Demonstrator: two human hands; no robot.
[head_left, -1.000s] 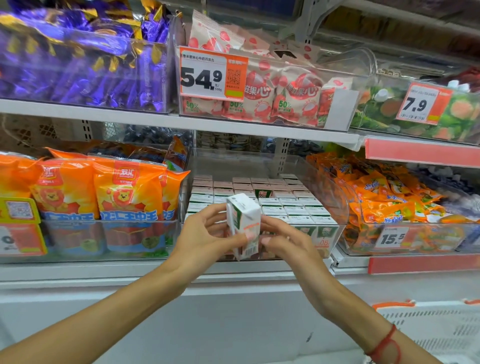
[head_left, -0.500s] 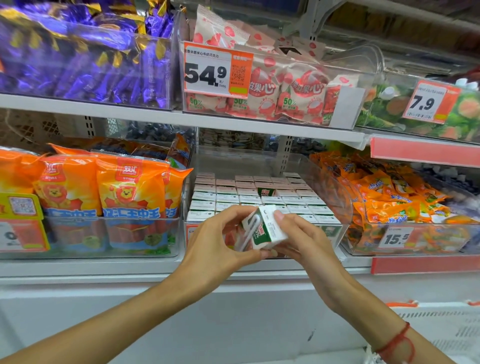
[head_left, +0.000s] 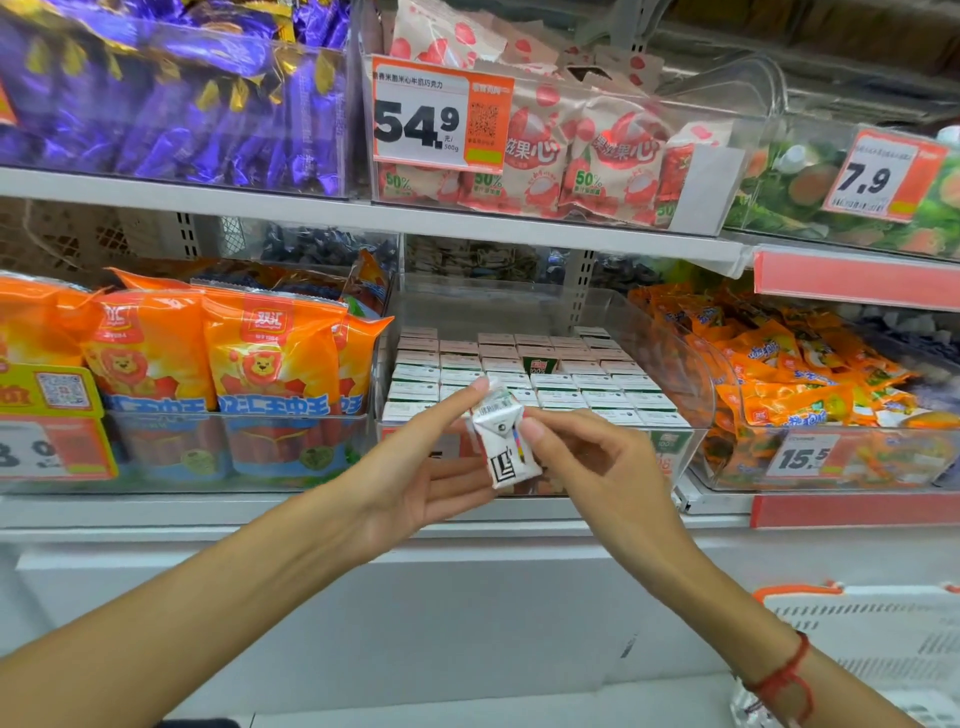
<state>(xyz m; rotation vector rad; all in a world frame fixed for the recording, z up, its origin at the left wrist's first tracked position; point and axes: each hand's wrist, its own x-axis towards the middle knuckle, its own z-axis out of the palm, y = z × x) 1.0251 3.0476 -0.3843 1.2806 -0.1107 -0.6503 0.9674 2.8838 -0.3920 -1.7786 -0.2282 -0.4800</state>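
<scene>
Both hands are engaged on one item: your left hand (head_left: 415, 467) lies nearly flat, palm up, one straight digit touching the top edge of the small white paper carton (head_left: 504, 441) and the other fingers supporting it from behind and below; your right hand (head_left: 608, 457) pinches the carton's right edge between thumb and forefinger, the remaining fingers loosely curled. The small white paper carton is held in the air, tilted, its folded end with the black printed mark facing you, just in front of the clear plastic shelf bin (head_left: 696, 364) on the middle shelf. That bin carries tight rows of matching white cartons (head_left: 519, 364), with one gap showing a green face near the centre. Orange sausage packs (head_left: 270, 353) stand in the neighbouring bin to the left, and a white plastic basket (head_left: 872, 639) sits low on your right. Judged from this, the step in hand is inspection of the carton, turned between the hands to read its printing. The next move would call for a decision: to return it, square it upright and slot it into a row without disturbing neighbours; to keep it, transfer full grip to the right hand and lower it towards the basket. Grip is light; a slip is possible.
</scene>
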